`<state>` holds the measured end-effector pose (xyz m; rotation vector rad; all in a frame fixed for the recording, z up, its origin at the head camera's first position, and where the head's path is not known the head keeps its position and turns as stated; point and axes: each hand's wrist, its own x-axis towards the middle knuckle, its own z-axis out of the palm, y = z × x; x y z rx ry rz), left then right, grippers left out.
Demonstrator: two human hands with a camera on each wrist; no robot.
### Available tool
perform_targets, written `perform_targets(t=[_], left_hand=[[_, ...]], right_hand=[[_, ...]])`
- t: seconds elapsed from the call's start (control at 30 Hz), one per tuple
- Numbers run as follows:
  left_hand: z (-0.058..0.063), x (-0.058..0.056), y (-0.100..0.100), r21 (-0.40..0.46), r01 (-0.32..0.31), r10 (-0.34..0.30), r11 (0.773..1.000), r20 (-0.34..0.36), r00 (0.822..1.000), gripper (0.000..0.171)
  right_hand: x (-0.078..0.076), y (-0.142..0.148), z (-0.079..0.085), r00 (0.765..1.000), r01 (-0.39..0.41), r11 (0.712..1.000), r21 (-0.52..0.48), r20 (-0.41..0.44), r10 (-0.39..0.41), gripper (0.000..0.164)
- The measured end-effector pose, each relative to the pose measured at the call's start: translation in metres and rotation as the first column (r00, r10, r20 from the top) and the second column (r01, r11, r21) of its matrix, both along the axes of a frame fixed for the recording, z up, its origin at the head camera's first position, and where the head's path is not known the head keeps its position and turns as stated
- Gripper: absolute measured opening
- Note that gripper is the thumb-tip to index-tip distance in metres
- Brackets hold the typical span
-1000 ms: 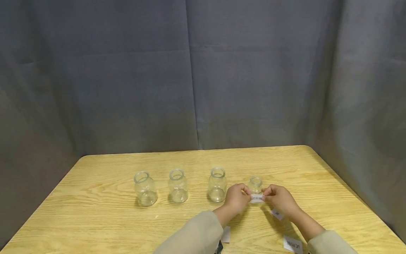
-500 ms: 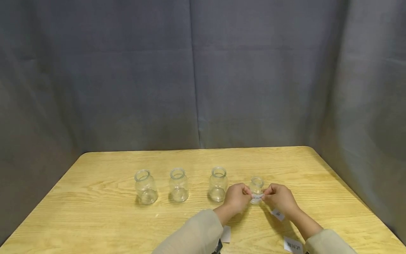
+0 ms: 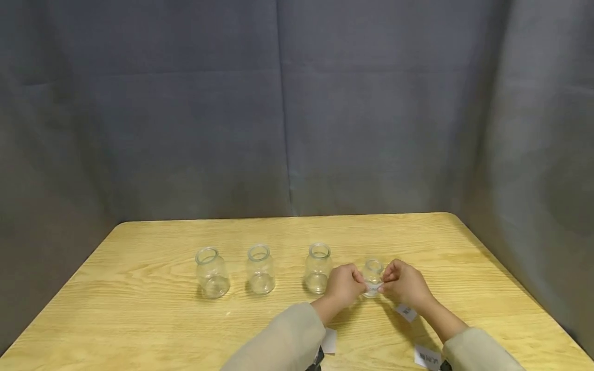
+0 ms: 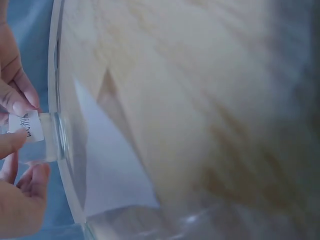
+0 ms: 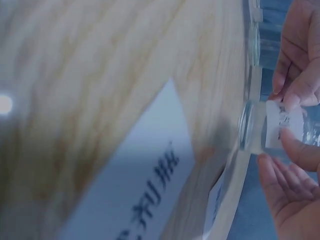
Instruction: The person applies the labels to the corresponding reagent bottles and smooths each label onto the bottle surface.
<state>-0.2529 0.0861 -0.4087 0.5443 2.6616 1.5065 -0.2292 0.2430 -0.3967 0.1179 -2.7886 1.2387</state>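
One leftmost jar (image 3: 213, 275) of clear glass begins the row on the worktop (image 3: 116, 319), upright and unlidded; apart from it comes a second jar (image 3: 261, 273), then a third jar (image 3: 317, 273), and nothing shows inside any of them. A white slip (image 3: 330, 341), no print visible on it, lies by the left sleeve (image 3: 283, 340). The left hand (image 3: 344, 284) is just beside the third jar, its fingers loosely bent and its thumb laid on the left part of a printed label (image 5: 272, 125): a press, it seems, rather than a pinch. That label sits across the front of the rightmost jar (image 3: 372, 276), between the hands; whether it touches the glass all along I cannot tell. To do this well, I would level the strip before bearing down, smooth from the middle out towards both ends to avoid creases, and keep both thumbs even so the jar neither turns nor slides. The rightmost jar is open-mouthed too, no contents visible. The right hand (image 3: 407, 285) lays its thumb on the label's right part, other fingers relaxed and parted from it. Below it lies a printed slip (image 3: 406, 312), and nearer the viewer another slip (image 3: 427, 357).
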Motion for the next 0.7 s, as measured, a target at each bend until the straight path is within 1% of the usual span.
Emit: perform_targets(t=[0.07, 0.13, 0.2, 0.3, 0.37, 0.47, 0.6, 0.7], left_hand=[[0.001, -0.001, 0.000, 0.006, 0.005, -0.005, 1.000, 0.011, 1.000, 0.024], [0.001, -0.002, 0.001, 0.014, -0.011, 0.010, 1.000, 0.023, 1.000, 0.027], [0.002, -0.003, 0.001, 0.014, -0.027, 0.026, 1.000, 0.030, 0.999, 0.031], [0.001, -0.004, 0.004, 0.000, -0.028, 0.028, 1.000, 0.033, 0.999, 0.038], [0.000, -0.004, 0.005, -0.018, -0.016, 0.017, 1.000, 0.029, 0.999, 0.039], [0.001, -0.004, 0.007, -0.041, -0.011, 0.012, 0.999, 0.015, 1.000, 0.038], [0.002, -0.004, 0.008, -0.048, -0.027, 0.027, 0.998, -0.003, 1.000, 0.034], [0.003, -0.004, 0.007, -0.037, -0.036, 0.036, 0.999, -0.002, 0.999, 0.031]], right_hand=[[-0.002, 0.002, 0.001, 1.000, -0.027, 1.000, -0.011, 0.003, 0.027, 0.038], [-0.004, 0.004, 0.000, 0.998, -0.059, 0.998, -0.035, 0.013, 0.059, 0.045], [-0.007, 0.006, 0.000, 0.996, -0.090, 0.994, -0.056, 0.021, 0.092, 0.043], [-0.007, 0.011, -0.003, 0.990, -0.135, 0.985, -0.109, 0.023, 0.138, 0.035], [-0.007, 0.014, -0.005, 0.986, -0.161, 0.977, -0.142, 0.027, 0.166, 0.029], [-0.007, 0.016, -0.006, 0.978, -0.204, 0.964, -0.173, 0.017, 0.210, 0.028], [-0.008, 0.016, -0.006, 0.979, -0.204, 0.964, -0.168, -0.003, 0.206, 0.026], [-0.010, 0.014, -0.006, 0.985, -0.171, 0.970, -0.171, -0.002, 0.174, 0.025]])
